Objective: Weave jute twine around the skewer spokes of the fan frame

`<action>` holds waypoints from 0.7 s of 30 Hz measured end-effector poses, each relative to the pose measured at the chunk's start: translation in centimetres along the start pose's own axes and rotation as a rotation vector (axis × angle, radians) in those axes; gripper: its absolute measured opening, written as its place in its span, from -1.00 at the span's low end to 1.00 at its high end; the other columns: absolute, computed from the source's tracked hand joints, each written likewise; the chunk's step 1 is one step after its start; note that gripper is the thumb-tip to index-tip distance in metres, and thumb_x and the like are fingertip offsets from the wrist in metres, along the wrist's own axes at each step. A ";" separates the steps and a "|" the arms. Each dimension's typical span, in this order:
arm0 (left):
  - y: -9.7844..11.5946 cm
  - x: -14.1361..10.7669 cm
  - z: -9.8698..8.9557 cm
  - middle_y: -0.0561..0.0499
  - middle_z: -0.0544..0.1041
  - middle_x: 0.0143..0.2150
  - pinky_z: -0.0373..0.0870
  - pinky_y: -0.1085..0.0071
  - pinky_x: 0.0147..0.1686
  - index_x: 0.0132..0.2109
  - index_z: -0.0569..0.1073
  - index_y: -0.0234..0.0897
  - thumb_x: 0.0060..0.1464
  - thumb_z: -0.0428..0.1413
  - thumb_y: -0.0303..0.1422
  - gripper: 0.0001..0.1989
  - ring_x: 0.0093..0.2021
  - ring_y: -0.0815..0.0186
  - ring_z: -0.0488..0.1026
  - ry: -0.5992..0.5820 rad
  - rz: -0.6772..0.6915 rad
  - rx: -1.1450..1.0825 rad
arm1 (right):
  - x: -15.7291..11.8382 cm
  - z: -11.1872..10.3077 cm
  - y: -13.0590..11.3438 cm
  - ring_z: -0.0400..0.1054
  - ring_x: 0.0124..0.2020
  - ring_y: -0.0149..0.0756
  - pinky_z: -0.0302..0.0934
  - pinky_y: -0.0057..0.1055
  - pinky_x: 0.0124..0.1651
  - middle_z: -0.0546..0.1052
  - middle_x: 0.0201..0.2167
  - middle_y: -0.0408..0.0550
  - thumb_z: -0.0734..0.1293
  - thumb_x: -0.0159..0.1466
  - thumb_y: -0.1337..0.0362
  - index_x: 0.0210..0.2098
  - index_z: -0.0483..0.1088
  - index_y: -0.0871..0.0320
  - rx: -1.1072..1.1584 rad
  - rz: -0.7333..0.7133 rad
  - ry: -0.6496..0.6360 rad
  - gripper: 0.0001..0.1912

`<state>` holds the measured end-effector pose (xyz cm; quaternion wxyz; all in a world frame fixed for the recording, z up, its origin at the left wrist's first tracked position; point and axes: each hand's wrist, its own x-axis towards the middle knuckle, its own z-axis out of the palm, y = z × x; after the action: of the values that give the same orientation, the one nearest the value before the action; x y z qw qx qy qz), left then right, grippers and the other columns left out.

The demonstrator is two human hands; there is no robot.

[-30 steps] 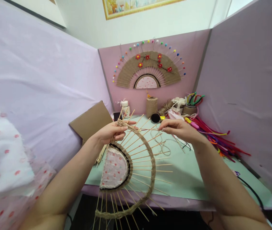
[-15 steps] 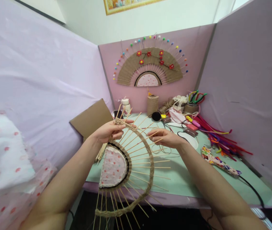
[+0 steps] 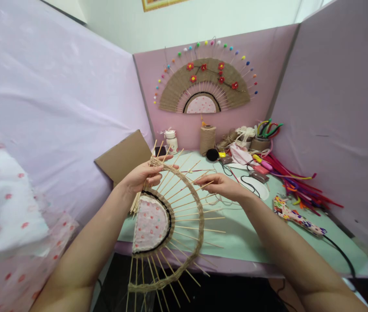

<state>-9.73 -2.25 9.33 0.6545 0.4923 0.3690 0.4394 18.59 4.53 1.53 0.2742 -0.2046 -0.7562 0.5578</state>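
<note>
My left hand [image 3: 145,173] grips the upper end of a half-round fan frame [image 3: 201,216] made of thin wooden sticks with a woven twine band. The frame is turned on its side, and its lower part hangs past the table's front edge. Its inner half-disc [image 3: 151,224] is pale cloth with red spots, bordered by black cord and twine. At the band's outer right side, my right hand [image 3: 216,184] has its fingers pinched together by the stick tips. Thin twine trails below that hand; what its fingertips hold is too small to make out.
A finished fan [image 3: 210,73] hangs on the pink back panel. On the table [image 3: 245,242] are a twine spool [image 3: 208,138], a white bottle [image 3: 171,141], a patterned glue gun [image 3: 297,219], colored pipe cleaners [image 3: 304,186] and a white plate [image 3: 257,188]. Brown cardboard [image 3: 124,158] leans at left.
Both hands and the fan frame have shifted slightly left and up in view. My right hand stays pinched near the stick tips, and the background has moved a little with the camera.
</note>
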 end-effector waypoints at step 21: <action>-0.4 -1.4 -1.3 -0.28 0.58 -0.09 0.11 0.66 -0.74 0.22 0.32 -0.34 0.12 0.08 -0.55 -0.51 -0.73 0.65 0.15 0.082 -0.007 -0.082 | -2.8 -0.8 -2.0 0.31 -0.26 -0.29 0.20 -0.33 -0.17 0.43 -0.26 0.00 0.24 0.33 0.20 -0.11 0.52 0.04 -0.524 -0.329 0.195 -0.75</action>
<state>-11.30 -3.23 8.68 0.6600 0.4451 0.3790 0.4718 21.21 2.79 3.13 0.3698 -0.1958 -0.8671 0.2703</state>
